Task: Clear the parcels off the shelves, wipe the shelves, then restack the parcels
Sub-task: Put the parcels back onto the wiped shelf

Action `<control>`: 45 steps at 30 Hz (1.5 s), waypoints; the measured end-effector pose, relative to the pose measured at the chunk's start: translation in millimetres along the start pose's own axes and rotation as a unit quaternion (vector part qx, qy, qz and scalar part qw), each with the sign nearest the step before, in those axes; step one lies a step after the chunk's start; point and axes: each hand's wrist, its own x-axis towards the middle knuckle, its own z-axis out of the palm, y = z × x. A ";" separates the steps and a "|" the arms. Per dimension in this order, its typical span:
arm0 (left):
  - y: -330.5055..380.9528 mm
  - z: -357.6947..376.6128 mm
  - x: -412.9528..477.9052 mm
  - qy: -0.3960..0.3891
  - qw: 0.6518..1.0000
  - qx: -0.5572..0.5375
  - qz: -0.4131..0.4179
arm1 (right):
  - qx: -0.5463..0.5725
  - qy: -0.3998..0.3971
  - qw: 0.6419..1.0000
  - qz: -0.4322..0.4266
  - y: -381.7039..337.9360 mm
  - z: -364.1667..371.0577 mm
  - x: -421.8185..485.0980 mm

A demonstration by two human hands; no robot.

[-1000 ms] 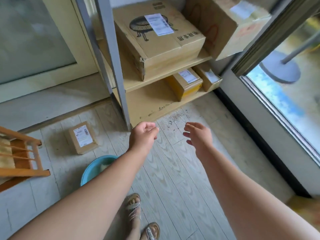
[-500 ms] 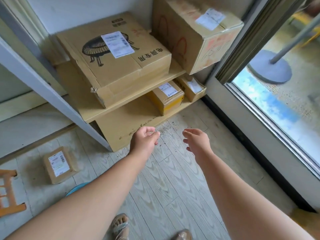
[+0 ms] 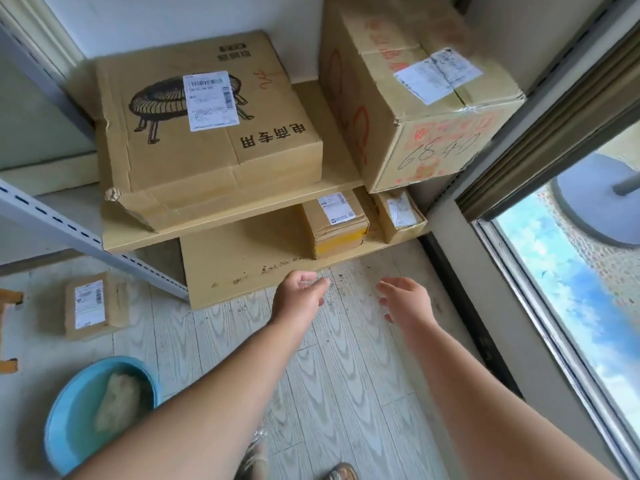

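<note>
Both bare arms reach toward the low shelves. The left hand [image 3: 298, 299] has its fingers [image 3: 320, 284] loosely curled and holds nothing; the right hand [image 3: 407, 299] is spread, fingers relaxed, also holding nothing.

On the upper tan shelf board [image 3: 332, 168], a wide flat cardboard box with a printed stool drawing [image 3: 204, 133] lies with one corner past the front edge, beside a tall cardboard box marked "6840" [image 3: 415, 98] at the right end. On the lower shelf board [image 3: 242, 265], a small brown parcel with yellow tape [image 3: 334, 225] points its long axis front to back, just beside a small plain parcel [image 3: 398, 214] at the right edge. Another small labelled parcel [image 3: 93, 304] lies on the wood-grain floor [image 3: 346, 375], near a blue basin [image 3: 72, 424] holding a cloth [image 3: 116, 400].
</note>
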 end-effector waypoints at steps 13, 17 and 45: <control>-11.3 40.4 134.5 0.096 0.994 -0.035 -0.031 | -0.134 -0.038 0.990 -0.029 -15.9 21.4 166.5; -27.8 49.0 183.8 0.123 0.991 -0.041 -0.031 | -0.170 -0.037 0.984 -0.045 -1.7 44.6 226.4; -62.5 97.4 282.5 0.034 0.995 -0.074 -0.061 | 0.008 -0.229 0.973 -0.013 16.1 86.7 367.8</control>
